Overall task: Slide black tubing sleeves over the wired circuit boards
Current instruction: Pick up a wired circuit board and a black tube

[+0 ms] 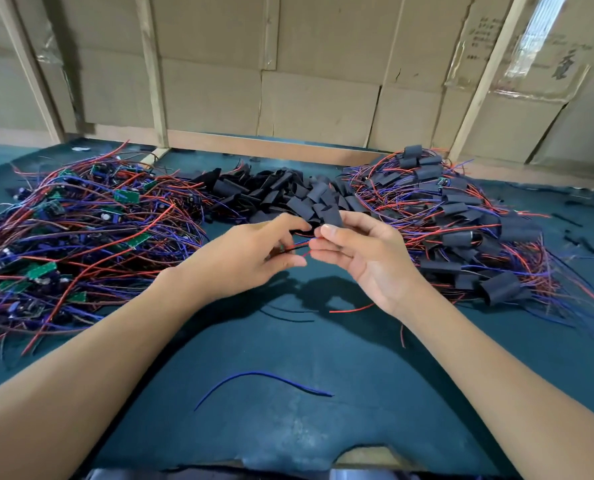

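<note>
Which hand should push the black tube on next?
Probably the right hand: it already pinches a black sleeve beside the wires that the left hand holds.

We are looking at a small assembly workshop — hand work done in bulk rather than at home or in a lab. A dark green felt cloth (pixel 288 393) covers the bench, and 3 heaps lie on it: bare green circuit boards with red and blue wires (pixel 74 230), loose black tubing sleeves (pixel 281 195), and sleeved boards (pixel 468 223). Behind the bench stand flattened cardboard sheets (pixel 316 64) held up by rough wooden battens (pixel 153 71) — a makeshift partition, some panels taped and printed with shipping marks. Cut wire scraps (pixel 261 379) lie on the cloth.
</note>
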{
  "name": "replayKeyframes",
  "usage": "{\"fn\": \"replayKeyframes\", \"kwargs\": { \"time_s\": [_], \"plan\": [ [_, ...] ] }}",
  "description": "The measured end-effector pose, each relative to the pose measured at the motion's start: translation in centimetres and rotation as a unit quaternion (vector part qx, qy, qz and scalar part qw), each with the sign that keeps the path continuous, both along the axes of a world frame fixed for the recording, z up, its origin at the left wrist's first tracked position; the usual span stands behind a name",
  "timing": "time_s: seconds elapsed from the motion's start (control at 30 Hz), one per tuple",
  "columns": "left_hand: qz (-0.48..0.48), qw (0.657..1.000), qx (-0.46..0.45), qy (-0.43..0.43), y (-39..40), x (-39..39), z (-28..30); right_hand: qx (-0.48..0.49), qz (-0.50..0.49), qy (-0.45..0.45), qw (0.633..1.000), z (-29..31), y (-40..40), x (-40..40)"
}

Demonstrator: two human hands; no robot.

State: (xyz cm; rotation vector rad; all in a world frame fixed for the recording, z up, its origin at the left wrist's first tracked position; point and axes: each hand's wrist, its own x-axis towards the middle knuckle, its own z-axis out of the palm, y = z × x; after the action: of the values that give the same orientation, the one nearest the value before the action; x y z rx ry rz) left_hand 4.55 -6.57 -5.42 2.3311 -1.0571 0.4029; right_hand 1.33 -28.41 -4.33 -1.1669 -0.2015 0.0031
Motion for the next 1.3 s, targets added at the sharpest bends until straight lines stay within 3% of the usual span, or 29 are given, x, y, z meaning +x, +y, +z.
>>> {"fn": "replayKeyframes", "kwargs": {
  "time_s": [0.1,0.23,0.4,0.47,0.6,0.67,0.77,0.97,1.07,1.13,1.3],
  "plan": [
    [0.014,0.995,0.102,0.005,1.1,0.1,0.3,0.036,-0.029,0.019,0.999,0.2,-0.7,0.2],
    [0.009,0.988,0.139,0.066,2.7,0.6,1.1,0.043,-0.087,0.029,0.995,0.6,-1.5,0.4],
    [0.066,0.978,0.197,0.018,3.7,0.5,1.7,0.006,-0.144,0.022,0.989,0.4,-1.9,0.8],
    [0.104,0.975,0.193,-0.029,3.8,0.5,1.7,-0.02,-0.172,0.023,0.985,0.3,-1.9,0.9],
    [0.115,0.983,0.097,-0.107,3.7,0.8,2.0,-0.131,-0.221,0.031,0.966,0.1,-2.1,1.0],
    [0.113,0.98,0.061,-0.155,3.4,0.7,2.2,-0.259,-0.272,-0.02,0.926,-0.1,-2.2,1.0],
    [0.112,0.976,0.008,-0.186,3.0,0.1,2.6,-0.393,-0.361,-0.143,0.833,0.1,-2.2,0.7],
    [0.105,0.979,0.014,-0.175,2.0,-1.0,3.2,-0.394,-0.436,-0.398,0.705,1.4,-2.1,-0.3],
    [0.059,0.974,0.073,-0.205,1.5,-1.2,3.2,-0.418,-0.375,-0.495,0.664,2.0,-1.9,-0.9],
    [0.024,0.969,0.099,-0.226,1.0,-1.3,2.8,-0.463,-0.293,-0.505,0.667,1.9,-1.5,-1.1],
    [-0.014,0.994,-0.026,-0.101,-0.4,-1.9,2.4,-0.512,-0.104,-0.383,0.762,0.3,-1.2,-1.2]
  ]
}}
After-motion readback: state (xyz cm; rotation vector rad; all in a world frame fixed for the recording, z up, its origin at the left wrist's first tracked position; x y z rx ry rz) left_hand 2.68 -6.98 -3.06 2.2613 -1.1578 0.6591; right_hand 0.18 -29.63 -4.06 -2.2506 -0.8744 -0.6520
